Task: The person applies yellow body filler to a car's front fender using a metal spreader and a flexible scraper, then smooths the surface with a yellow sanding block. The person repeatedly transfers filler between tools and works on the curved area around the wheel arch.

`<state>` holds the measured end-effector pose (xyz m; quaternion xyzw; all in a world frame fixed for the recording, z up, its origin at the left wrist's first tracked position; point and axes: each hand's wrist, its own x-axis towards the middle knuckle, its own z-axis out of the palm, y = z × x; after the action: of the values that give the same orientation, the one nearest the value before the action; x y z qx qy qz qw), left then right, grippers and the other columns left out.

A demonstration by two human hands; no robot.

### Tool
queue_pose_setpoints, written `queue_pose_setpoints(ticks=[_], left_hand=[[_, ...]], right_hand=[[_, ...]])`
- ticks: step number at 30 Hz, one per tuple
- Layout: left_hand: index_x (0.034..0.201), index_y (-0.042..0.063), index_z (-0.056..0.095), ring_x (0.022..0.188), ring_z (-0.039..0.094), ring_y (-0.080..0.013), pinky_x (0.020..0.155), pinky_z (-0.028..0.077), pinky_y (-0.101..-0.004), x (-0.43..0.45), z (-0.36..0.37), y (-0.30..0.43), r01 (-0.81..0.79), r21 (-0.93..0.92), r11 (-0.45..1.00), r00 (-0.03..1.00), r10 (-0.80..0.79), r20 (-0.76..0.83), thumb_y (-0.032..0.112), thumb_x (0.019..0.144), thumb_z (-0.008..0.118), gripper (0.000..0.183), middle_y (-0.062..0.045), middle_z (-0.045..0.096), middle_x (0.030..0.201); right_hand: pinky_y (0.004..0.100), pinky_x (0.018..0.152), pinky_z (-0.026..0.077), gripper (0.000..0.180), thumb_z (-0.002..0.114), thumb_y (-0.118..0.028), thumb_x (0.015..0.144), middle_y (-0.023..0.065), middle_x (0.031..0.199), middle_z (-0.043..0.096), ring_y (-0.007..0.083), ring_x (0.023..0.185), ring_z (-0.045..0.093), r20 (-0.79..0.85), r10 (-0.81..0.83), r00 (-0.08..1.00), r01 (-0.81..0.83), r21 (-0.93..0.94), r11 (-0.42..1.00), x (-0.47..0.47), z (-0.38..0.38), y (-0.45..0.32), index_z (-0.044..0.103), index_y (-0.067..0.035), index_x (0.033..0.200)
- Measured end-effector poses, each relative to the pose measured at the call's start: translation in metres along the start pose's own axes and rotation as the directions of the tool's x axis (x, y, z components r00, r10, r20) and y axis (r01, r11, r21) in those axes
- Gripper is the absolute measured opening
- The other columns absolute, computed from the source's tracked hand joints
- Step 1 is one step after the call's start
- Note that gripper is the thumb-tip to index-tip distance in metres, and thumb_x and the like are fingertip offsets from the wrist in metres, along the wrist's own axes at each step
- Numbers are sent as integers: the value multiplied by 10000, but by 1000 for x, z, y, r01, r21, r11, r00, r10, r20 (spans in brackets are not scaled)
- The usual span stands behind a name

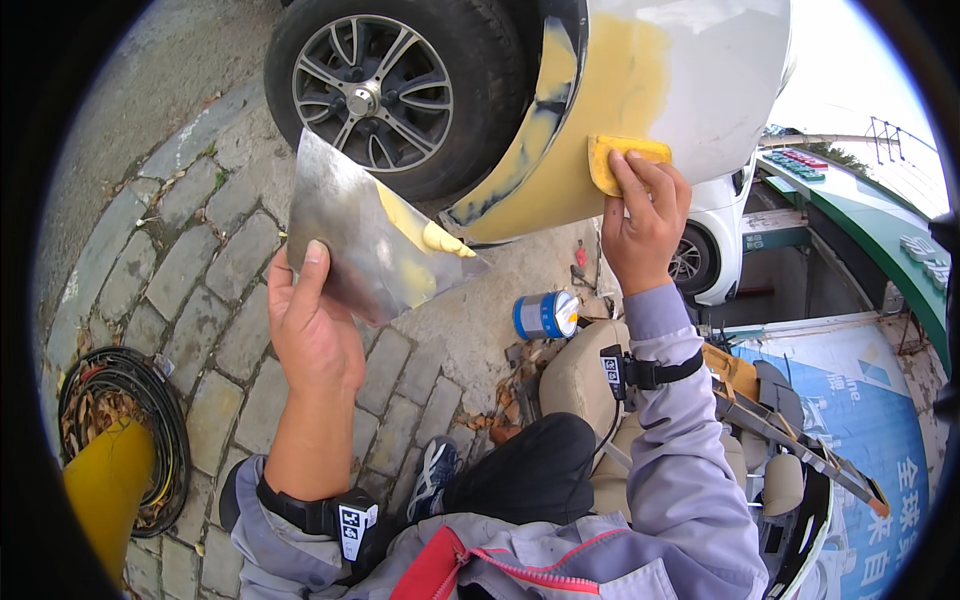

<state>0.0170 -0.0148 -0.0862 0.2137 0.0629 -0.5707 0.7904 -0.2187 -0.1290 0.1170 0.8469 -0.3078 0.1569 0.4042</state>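
My left hand grips the lower left edge of a thin metal sheet, thumb on top. Yellow body filler lies in a strip and a thick dab near the sheet's right corner, with a smear below. In my right hand is a yellow plastic spreader, laid against the car's bumper. The white bumper is coated with yellow filler beside the wheel arch, whose edge shows dark and pale worn patches. The car's wheel stands left of it, behind the sheet.
A blue-and-white can stands on the paving below the bumper. Beige car seats and removed car parts lie at the right. At the lower left, a coiled black hose surrounds a yellow post. Another white car stands beyond.
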Motion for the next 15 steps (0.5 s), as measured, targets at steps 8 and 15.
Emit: queue_pose_setpoints(ticks=[8,15], left_hand=[[1229,58,531,1139,574,-184,1019,435,-376,-3,1,5,0,20,1000,1000,0,-9,189,968,654,316,-69,623,1213],[1197,64,534,1128,576,-178,1006,438,-375,-9,3,7,7,12,1000,1000,-8,14,183,971,650,280,-63,623,1203]], right_hand=[[400,925,481,458,696,31,709,46,1127,653,287,1053,573,2,33,999,-33,19,999,-33,9,-10,742,-103,1144],[406,927,482,490,693,38,690,46,1147,643,290,1054,566,21,70,997,-71,66,995,-71,22,-19,735,-104,1157]])
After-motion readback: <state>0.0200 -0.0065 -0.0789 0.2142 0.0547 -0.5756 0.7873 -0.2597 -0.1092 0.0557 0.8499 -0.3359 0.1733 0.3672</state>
